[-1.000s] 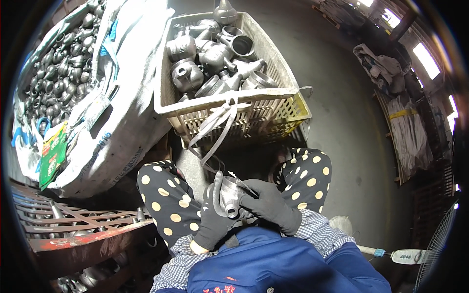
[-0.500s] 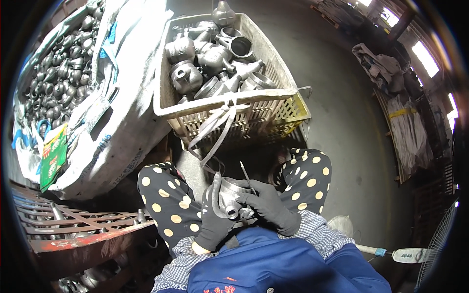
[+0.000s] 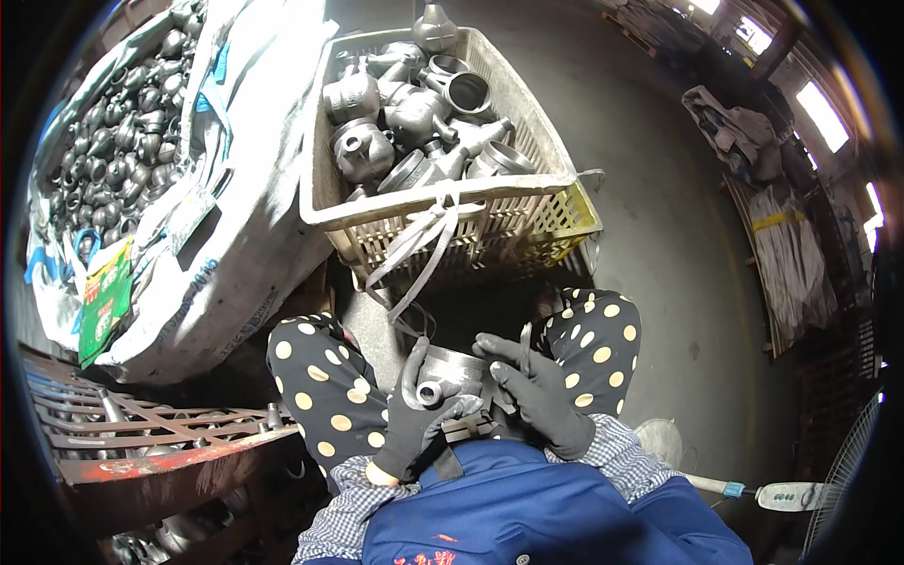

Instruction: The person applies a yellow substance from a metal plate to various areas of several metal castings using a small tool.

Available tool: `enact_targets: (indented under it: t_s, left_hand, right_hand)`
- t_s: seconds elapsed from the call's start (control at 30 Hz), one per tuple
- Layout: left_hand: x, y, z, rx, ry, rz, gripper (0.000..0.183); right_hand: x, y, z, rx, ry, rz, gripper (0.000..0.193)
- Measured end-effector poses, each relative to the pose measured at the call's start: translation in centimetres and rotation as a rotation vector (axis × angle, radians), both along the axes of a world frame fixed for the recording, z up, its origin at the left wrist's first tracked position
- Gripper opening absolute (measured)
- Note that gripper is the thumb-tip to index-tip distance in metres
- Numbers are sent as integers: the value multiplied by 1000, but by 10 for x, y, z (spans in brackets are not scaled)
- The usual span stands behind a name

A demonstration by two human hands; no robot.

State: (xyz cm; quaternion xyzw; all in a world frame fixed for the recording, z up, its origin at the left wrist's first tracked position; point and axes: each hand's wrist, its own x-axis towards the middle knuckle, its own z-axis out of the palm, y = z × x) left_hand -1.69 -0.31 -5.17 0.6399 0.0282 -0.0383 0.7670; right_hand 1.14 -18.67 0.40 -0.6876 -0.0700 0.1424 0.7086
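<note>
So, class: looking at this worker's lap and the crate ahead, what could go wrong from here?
The metal fitting, held over the lap by both gloved hands, left hand and right hand, could slip onto the legs. The crate is piled with heavy fittings near the knees and might tip. Its loose strap hangs toward the hands and could snag.

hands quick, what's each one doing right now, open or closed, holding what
Left hand: closed around the metal pipe fitting in the lap.
Right hand: fingers curled on the same fitting; a thin tool sticks up from its grip.
</note>
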Motion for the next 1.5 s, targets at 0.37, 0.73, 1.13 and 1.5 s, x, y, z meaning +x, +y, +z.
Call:
enact_targets:
  t_s: [0.37, 0.73, 1.13, 1.5]
  left_hand:
    - [4, 3, 9, -324, 232, 5, 83]
    - [3, 4, 3, -448, 364, 7, 65]
    - [6, -5, 5, 273, -158, -98, 85]
    - [37, 17, 19, -336, 289, -394, 44]
  right_hand:
    - [-3, -18, 10, -173, -119, 17, 42]
    - [-2, -24, 4, -295, -161, -53, 44]
    - [25, 4, 0, -335, -505, 151, 37]
    - [34, -42, 23, 328, 20, 294, 20]
